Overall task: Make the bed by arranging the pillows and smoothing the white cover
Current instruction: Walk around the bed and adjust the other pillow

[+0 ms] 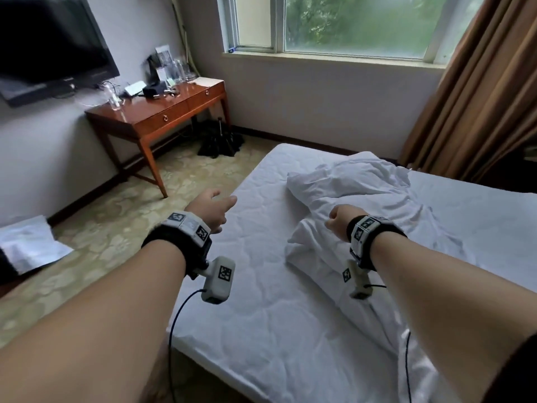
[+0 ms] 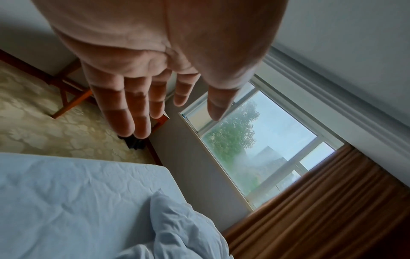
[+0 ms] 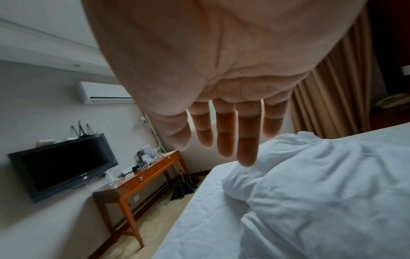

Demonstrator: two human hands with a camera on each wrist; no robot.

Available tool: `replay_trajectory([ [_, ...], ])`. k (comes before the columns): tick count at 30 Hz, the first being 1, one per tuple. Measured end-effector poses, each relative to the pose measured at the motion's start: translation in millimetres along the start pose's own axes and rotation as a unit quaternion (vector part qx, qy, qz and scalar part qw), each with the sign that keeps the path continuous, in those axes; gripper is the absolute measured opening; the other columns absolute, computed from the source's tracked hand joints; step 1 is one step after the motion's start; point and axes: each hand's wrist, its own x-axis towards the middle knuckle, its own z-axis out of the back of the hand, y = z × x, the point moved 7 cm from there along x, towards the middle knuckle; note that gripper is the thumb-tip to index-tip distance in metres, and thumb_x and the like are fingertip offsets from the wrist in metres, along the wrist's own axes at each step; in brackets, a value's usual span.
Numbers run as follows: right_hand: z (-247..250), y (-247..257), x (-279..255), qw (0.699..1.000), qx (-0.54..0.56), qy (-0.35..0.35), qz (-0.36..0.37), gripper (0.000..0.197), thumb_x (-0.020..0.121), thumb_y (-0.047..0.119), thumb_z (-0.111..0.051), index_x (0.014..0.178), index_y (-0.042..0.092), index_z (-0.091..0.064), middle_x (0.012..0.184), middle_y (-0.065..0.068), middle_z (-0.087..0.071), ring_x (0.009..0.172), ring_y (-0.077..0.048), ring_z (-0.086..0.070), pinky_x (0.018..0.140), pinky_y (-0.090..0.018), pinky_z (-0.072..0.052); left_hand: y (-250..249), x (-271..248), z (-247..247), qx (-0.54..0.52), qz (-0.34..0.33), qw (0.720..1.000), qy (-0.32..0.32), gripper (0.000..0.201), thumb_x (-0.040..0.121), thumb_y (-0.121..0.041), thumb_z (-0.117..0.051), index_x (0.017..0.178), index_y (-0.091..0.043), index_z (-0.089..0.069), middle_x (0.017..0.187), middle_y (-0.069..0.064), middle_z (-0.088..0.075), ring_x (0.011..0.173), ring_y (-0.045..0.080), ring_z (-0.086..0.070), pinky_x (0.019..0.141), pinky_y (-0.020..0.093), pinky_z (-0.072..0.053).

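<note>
A bed [image 1: 255, 301] with a wrinkled white fitted sheet fills the lower middle of the head view. A crumpled white cover [image 1: 406, 205] lies bunched across its right half, with a pillow-like lump [image 1: 328, 181] at its far end and a folded bulge [image 1: 311, 254] nearer me. My left hand [image 1: 215, 207] hovers over the bed's left edge, fingers [image 2: 133, 108] straight and empty. My right hand [image 1: 341, 219] hangs just above the bunched cover [image 3: 321, 184], fingers [image 3: 246, 140] straight and pointing down, holding nothing. The sheet [image 2: 66, 192] and a cover corner [image 2: 177, 227] show below the left hand.
A wooden desk [image 1: 162, 112] with small clutter stands at the left wall under a mounted TV [image 1: 49, 45]. A black folded umbrella [image 1: 220, 141] lies on the carpet beside it. A window and brown curtains [image 1: 479, 97] are behind the bed. White fabric [image 1: 29, 245] lies at the far left.
</note>
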Motion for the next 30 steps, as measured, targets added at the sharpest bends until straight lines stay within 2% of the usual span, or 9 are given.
replay_trajectory([
  [2, 3, 52, 15, 1.0, -0.008, -0.004, 0.02, 0.024, 0.088, 0.035, -0.053, 0.07, 0.019, -0.052, 0.082, -0.005, -0.059, 0.077, -0.026, -0.055, 0.068, -0.028, -0.042, 13, 19, 40, -0.009, 0.008, 1.0, -0.015, 0.07, 0.096, -0.044, -0.064, 0.156, -0.022, -0.036, 0.096, -0.004, -0.058, 0.098, 0.026, -0.07, 0.088, 0.048, -0.061],
  [5, 7, 136, 36, 0.998, -0.042, 0.001, 0.052, 0.027, 0.096, 0.034, -0.047, 0.099, 0.015, -0.065, 0.102, -0.007, -0.066, 0.093, -0.026, -0.061, 0.08, -0.03, -0.049, 34, 50, 103, -0.016, 0.007, 0.999, -0.04, 0.068, 0.095, -0.047, -0.064, 0.154, -0.023, -0.038, 0.107, 0.0, -0.06, 0.095, 0.025, -0.072, 0.085, 0.047, -0.062],
  [9, 6, 245, 54, 0.996, -0.051, -0.015, 0.066, 0.032, 0.096, 0.036, -0.048, 0.11, 0.013, -0.065, 0.113, -0.008, -0.067, 0.099, -0.027, -0.063, 0.087, -0.035, -0.052, 65, 97, 186, -0.023, -0.005, 0.999, -0.047, 0.067, 0.095, -0.046, -0.064, 0.153, -0.023, -0.039, 0.119, 0.003, -0.059, 0.092, 0.024, -0.072, 0.083, 0.044, -0.063],
  [11, 0, 290, 58, 0.997, -0.061, -0.021, 0.051, 0.036, 0.097, 0.036, -0.048, 0.12, 0.013, -0.063, 0.121, -0.008, -0.064, 0.108, -0.028, -0.061, 0.091, -0.035, -0.051, 74, 122, 227, -0.027, -0.015, 0.999, -0.032, 0.066, 0.096, -0.044, -0.064, 0.153, -0.022, -0.039, 0.124, 0.006, -0.059, 0.093, 0.026, -0.072, 0.081, 0.042, -0.062],
  [15, -12, 376, 70, 0.997, -0.064, -0.031, 0.042, 0.039, 0.098, 0.035, -0.048, 0.128, 0.012, -0.059, 0.128, -0.01, -0.062, 0.114, -0.029, -0.059, 0.092, -0.034, -0.048, 84, 176, 308, -0.039, -0.031, 0.999, -0.009, 0.069, 0.094, -0.047, -0.065, 0.153, -0.022, -0.038, 0.116, 0.008, -0.061, 0.084, 0.023, -0.07, 0.065, 0.033, -0.055],
  [17, -13, 409, 73, 0.996, -0.067, -0.034, 0.041, 0.041, 0.1, 0.034, -0.047, 0.133, 0.013, -0.056, 0.133, -0.008, -0.059, 0.12, -0.027, -0.057, 0.093, -0.032, -0.046, 81, 201, 338, -0.046, -0.032, 0.998, -0.005, 0.069, 0.094, -0.048, -0.064, 0.153, -0.022, -0.038, 0.114, 0.007, -0.061, 0.083, 0.022, -0.069, 0.063, 0.032, -0.053],
  [22, 4, 446, 98, 0.998, -0.044, -0.05, 0.01, 0.041, 0.099, 0.034, -0.048, 0.134, 0.013, -0.056, 0.134, -0.007, -0.059, 0.121, -0.027, -0.055, 0.096, -0.032, -0.045, 50, 258, 360, -0.046, -0.072, 0.996, 0.032, 0.064, 0.097, -0.046, -0.061, 0.152, -0.023, -0.039, 0.13, 0.006, -0.06, 0.094, 0.023, -0.073, 0.061, 0.031, -0.056],
  [25, 7, 446, 126, 0.998, -0.031, -0.049, -0.027, 0.038, 0.098, 0.034, -0.049, 0.127, 0.012, -0.061, 0.127, -0.008, -0.063, 0.115, -0.027, -0.058, 0.095, -0.034, -0.048, 39, 297, 348, -0.043, -0.093, 0.993, 0.064, 0.065, 0.096, -0.047, -0.062, 0.152, -0.023, -0.039, 0.131, 0.006, -0.061, 0.093, 0.023, -0.074, 0.073, 0.036, -0.061],
  [30, -3, 445, 190, 0.996, 0.019, -0.039, -0.072, 0.036, 0.095, 0.035, -0.052, 0.118, 0.01, -0.066, 0.118, -0.008, -0.067, 0.106, -0.026, -0.063, 0.093, -0.036, -0.052, 22, 362, 339, -0.013, -0.117, 0.989, 0.087, 0.066, 0.098, -0.044, -0.062, 0.154, -0.02, -0.037, 0.133, 0.005, -0.06, 0.093, 0.022, -0.074, 0.078, 0.036, -0.062],
])
